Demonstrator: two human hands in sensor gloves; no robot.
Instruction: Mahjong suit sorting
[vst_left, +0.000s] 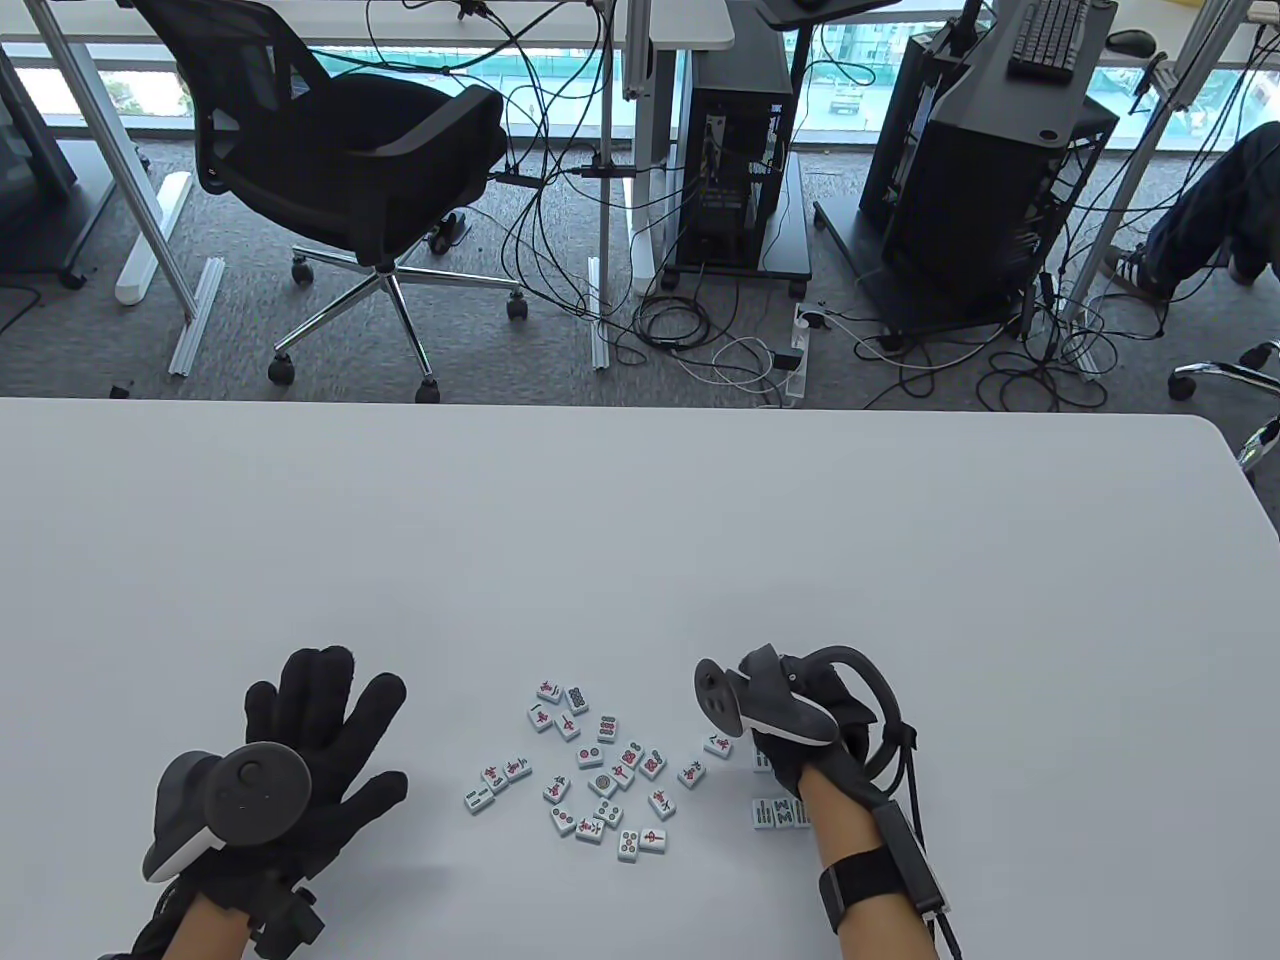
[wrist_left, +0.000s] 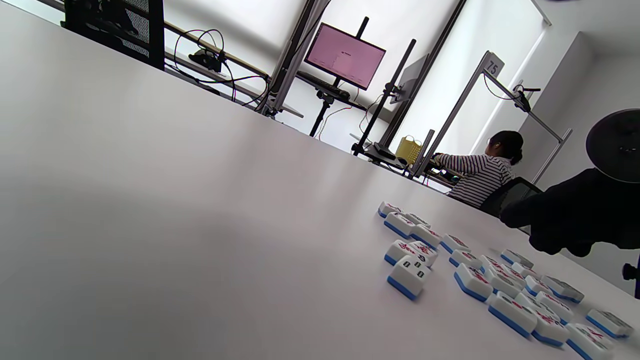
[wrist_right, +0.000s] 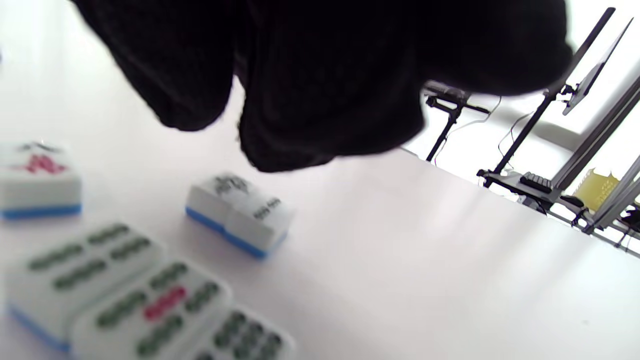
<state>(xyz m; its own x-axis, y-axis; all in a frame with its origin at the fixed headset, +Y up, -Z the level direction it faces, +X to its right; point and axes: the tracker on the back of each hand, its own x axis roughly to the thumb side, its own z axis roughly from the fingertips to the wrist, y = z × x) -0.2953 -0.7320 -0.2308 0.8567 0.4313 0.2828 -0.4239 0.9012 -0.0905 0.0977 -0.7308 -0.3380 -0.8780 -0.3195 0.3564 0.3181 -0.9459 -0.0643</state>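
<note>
Left hand (vst_left: 300, 740) lies flat, grip open and empty; right hand (vst_left: 790, 720) hovers over tiles (vst_left: 780, 812), grip unclear.

On the table (vst_left: 640, 520), near its front edge: a loose cluster of mahjong tiles (vst_left: 590, 775), face up, between the two hands. Left of the cluster, well apart: left hand (vst_left: 300, 760), fingers spread flat on the table. Right of the cluster: right hand (vst_left: 800, 715), above a lone tile (wrist_right: 240, 215). Just before that tile, under the wrist: a row of three tiles (vst_left: 780, 812), side by side, touching. Between cluster and right hand: two single tiles (vst_left: 705, 758). Behind the table, on the floor: office chair (vst_left: 350, 170) to the left, computer carts (vst_left: 860, 150) to the right.
</note>
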